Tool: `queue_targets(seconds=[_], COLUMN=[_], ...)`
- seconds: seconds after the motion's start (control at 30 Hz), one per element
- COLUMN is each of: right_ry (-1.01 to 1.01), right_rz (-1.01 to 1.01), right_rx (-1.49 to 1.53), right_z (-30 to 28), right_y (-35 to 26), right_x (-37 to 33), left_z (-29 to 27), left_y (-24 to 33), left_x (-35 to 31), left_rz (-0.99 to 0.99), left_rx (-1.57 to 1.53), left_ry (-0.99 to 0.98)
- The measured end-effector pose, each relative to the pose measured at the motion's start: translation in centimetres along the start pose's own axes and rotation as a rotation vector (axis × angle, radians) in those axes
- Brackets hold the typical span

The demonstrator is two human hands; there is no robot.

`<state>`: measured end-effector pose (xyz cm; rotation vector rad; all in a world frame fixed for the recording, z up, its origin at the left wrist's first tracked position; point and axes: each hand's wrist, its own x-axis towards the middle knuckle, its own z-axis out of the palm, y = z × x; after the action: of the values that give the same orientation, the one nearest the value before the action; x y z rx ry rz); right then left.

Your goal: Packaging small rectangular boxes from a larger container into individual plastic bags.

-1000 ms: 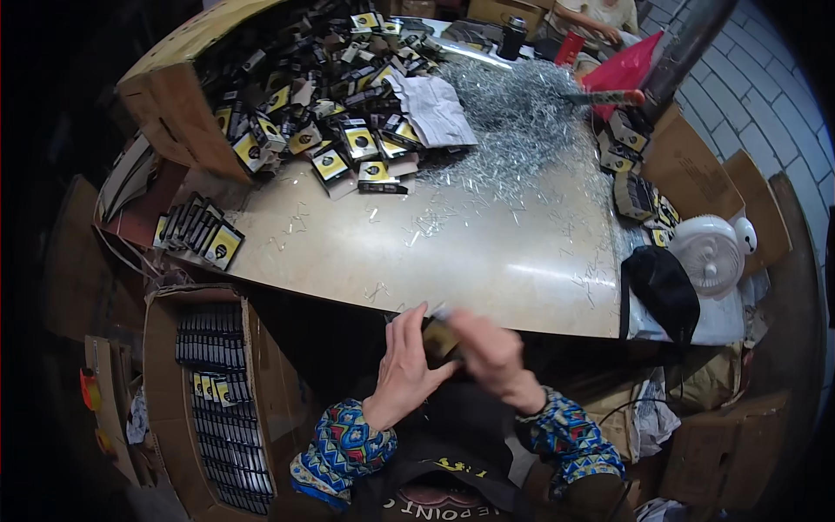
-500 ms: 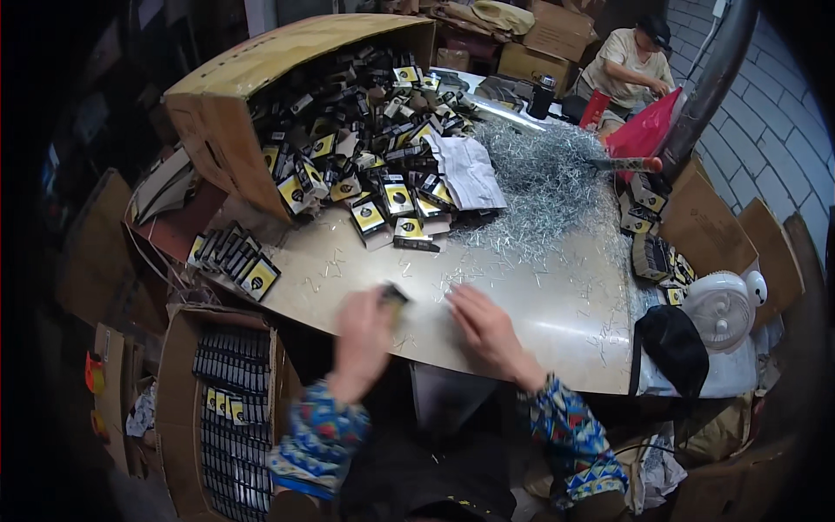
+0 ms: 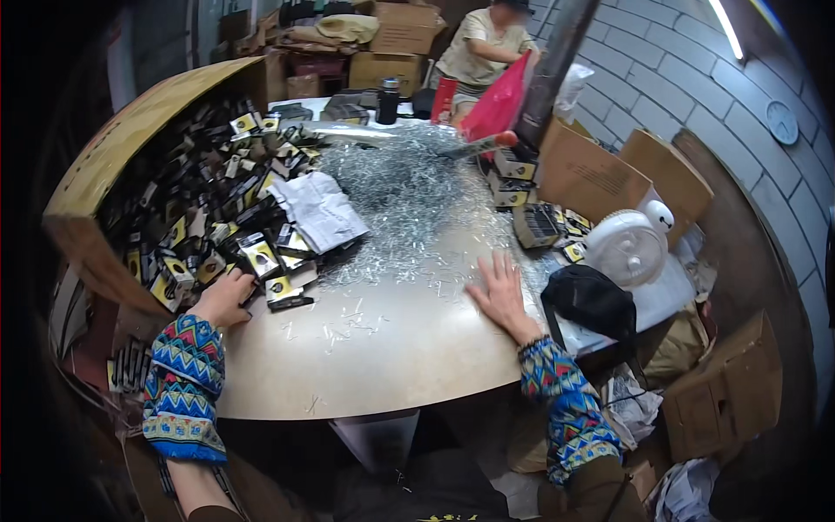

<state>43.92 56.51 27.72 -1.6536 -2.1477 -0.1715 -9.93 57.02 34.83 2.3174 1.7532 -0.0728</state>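
My left hand (image 3: 224, 298) is at the near edge of a heap of small black-and-yellow boxes (image 3: 258, 257). Its fingers curl around a dark small box there, partly hidden by the hand. Over the right side of the table, my right hand (image 3: 500, 294) is open, palm down with fingers spread, and holds nothing. Beyond it spreads a large pile of small shiny metal pins (image 3: 391, 187), with loose ones scattered toward me. A crumpled white paper (image 3: 319, 211) lies between boxes and pins.
A large cardboard box (image 3: 78, 226) lies tipped at the left, boxes spilling out. To the right are a white fan (image 3: 624, 250), a black cap (image 3: 590, 300) and stacked small boxes (image 3: 537, 226). Behind the table, another person (image 3: 487, 48) handles a pink bag (image 3: 497, 100).
My left hand has moved from mid-table, where it held a small box, left to the heap. My right hand has moved right and spread its fingers. The view has turned right.
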Motion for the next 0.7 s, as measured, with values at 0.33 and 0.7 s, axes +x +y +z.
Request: queue_targets(seconds=[0.33, 0.7], right_ry=[-0.292, -0.199], right_rz=[-0.041, -0.274], right_rx=[0.132, 0.779], right_z=[2.6, 1.1], right_y=[-11.6, -15.7], right_x=[0.1, -0.3], left_z=[5.2, 9.4], left_y=[5.5, 10.3], left_x=[-6.6, -14.2], left_rz=[-0.023, -0.353], left_rx=[-0.018, -0.806], left_ry=[0.451, 0.559])
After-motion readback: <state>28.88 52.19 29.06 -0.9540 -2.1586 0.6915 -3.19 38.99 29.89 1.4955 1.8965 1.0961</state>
